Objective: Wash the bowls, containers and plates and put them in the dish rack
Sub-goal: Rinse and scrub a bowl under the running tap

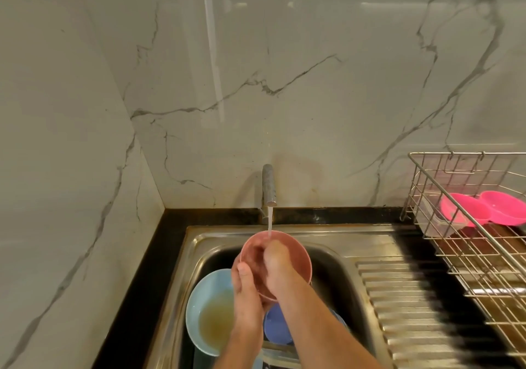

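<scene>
Left hand (246, 289) grips the pink bowl (296, 254) over the sink (336, 240) under the tap (269, 183), right hand (277, 266) rubbing inside with curled fingers; the wet rim may slip onto the blue plate (205, 297).

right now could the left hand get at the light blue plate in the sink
Probably yes: the light blue plate lies just beside the left hand, uncovered, but that hand holds the pink bowl and must release it first.

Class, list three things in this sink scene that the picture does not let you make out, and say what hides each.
- Head view: inside of the pink bowl, covered by the right hand.
- Head view: purple dish, mostly behind both forearms.
- Head view: dish rack, cut off by the right edge; contents beyond the two pink dishes unseen.
</scene>
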